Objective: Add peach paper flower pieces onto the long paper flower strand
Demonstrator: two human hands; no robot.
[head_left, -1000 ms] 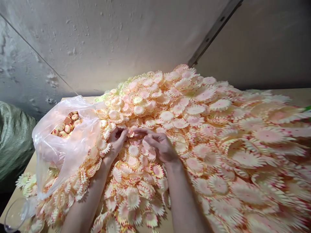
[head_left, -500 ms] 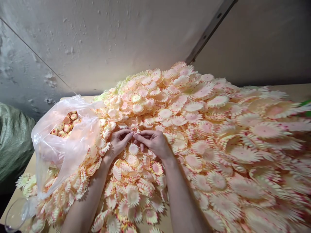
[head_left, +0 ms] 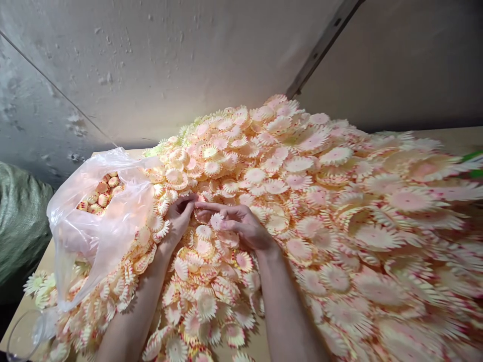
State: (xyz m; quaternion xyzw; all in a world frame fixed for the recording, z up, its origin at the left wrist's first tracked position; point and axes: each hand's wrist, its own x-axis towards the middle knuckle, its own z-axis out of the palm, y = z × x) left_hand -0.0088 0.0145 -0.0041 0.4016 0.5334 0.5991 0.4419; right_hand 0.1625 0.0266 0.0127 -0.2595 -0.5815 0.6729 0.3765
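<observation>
A big heap of pink and cream paper flower cutouts (head_left: 302,181) covers the table. My left hand (head_left: 177,218) and my right hand (head_left: 245,226) meet at the middle of the heap, fingertips close together. The right hand pinches a small flower cutout (head_left: 216,220) between thumb and fingers. The left hand's fingers are curled and pinched on the cutouts at the meeting point; which piece it holds is hidden. Both forearms reach in from the lower edge.
A clear plastic bag (head_left: 94,221) with small pink pieces inside lies on the heap to the left. A green woven sack (head_left: 18,221) stands at far left. A glass rim (head_left: 18,337) shows at the lower left corner. A rough wall rises behind.
Both hands stayed at the heap's middle, fingertips shifting slightly. A small flower cutout now shows in the right hand's fingers.
</observation>
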